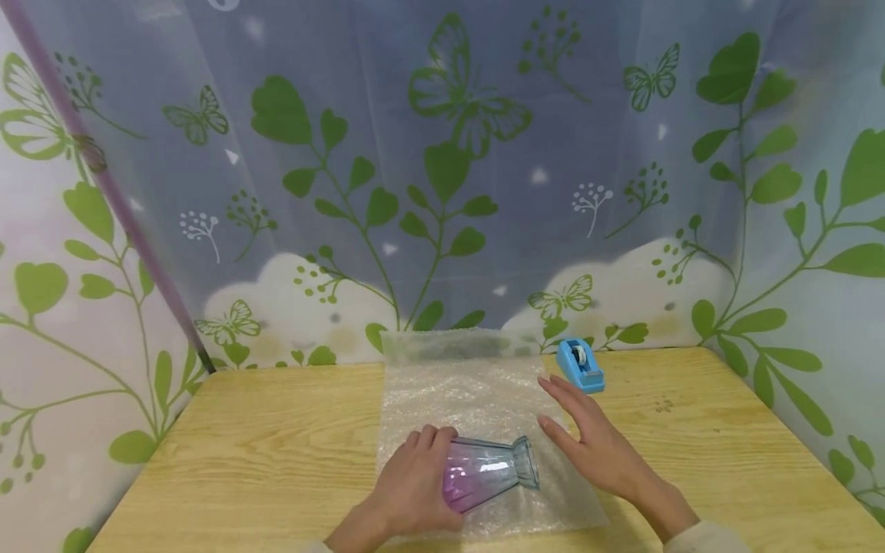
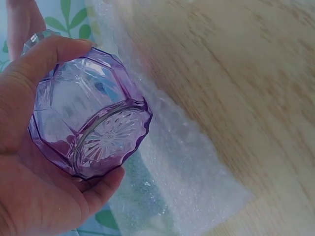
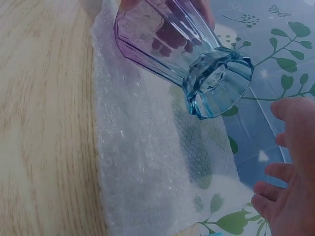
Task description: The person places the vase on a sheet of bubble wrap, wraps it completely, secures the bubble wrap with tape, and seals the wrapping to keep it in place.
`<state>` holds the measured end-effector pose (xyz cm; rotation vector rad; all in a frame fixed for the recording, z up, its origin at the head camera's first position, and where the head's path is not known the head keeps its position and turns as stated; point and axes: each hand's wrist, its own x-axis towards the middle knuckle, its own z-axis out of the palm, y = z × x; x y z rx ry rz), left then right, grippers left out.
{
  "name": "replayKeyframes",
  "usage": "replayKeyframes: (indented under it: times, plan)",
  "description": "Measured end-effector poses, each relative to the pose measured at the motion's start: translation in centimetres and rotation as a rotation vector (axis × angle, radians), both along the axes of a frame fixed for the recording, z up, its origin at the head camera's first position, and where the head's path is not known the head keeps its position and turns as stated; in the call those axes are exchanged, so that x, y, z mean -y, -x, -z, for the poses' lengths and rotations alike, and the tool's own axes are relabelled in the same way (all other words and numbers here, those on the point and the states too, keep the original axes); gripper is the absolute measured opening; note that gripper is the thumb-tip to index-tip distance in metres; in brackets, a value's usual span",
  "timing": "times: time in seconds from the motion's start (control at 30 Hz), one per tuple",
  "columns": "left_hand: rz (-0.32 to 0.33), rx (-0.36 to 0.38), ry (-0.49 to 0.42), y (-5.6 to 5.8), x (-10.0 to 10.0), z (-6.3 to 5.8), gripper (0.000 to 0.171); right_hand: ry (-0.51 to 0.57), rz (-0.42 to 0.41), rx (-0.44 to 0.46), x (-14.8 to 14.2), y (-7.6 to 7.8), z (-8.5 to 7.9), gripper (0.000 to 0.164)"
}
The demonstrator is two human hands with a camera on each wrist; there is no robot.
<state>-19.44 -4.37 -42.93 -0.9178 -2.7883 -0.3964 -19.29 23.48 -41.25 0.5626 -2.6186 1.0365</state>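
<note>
A faceted glass vase (image 1: 484, 470), purple at its base and pale blue at its flared mouth, lies on its side in the head view. My left hand (image 1: 418, 484) grips it round the purple end. The left wrist view shows the vase's star-patterned base (image 2: 110, 137) between thumb and fingers. In the right wrist view the blue mouth (image 3: 219, 83) points toward my right hand (image 3: 290, 172). That hand is apart from the vase, its fingers extended and holding nothing. Below the vase a sheet of bubble wrap (image 1: 463, 392) is spread out.
A blue tape dispenser (image 1: 581, 367) stands at the back of the wooden table (image 1: 276, 438), right of the bubble wrap. Behind the table hangs a curtain (image 1: 387, 153) printed with leaves and butterflies. The wrap's far end reaches the table's back edge.
</note>
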Motion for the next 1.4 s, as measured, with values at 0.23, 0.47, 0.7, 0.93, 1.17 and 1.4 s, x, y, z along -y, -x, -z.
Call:
replayKeyframes:
  times: [0.23, 0.47, 0.7, 0.93, 1.17, 1.4]
  plan:
    - [0.011, -0.007, 0.034, -0.3, -0.3, -0.2, 0.093, 0.006, 0.005, 0.028, 0.0, -0.2, 0.2, 0.051]
    - [0.015, -0.015, 0.053, -0.3, -0.4, 0.0, 0.092, -0.010, 0.002, 0.035, 0.1, -0.4, 0.5, 0.051]
    - [0.019, -0.025, 0.067, -0.2, -0.3, 0.2, 0.093, -0.105, -0.049, 0.113, 0.8, -1.1, 0.2, 0.062]
    - [0.019, -0.047, 0.064, -0.2, -0.3, 0.4, 0.094, -0.360, -0.177, 0.057, 2.5, -1.6, -0.1, 0.086]
    - [0.020, -0.042, 0.055, -0.3, -0.5, 0.3, 0.094, -0.549, -0.186, -0.021, 3.9, -1.7, -0.5, 0.070]
    - [0.020, -0.042, 0.056, -0.2, -0.5, 0.3, 0.097, -0.684, -0.143, -0.064, 5.7, -1.5, -0.8, 0.060]
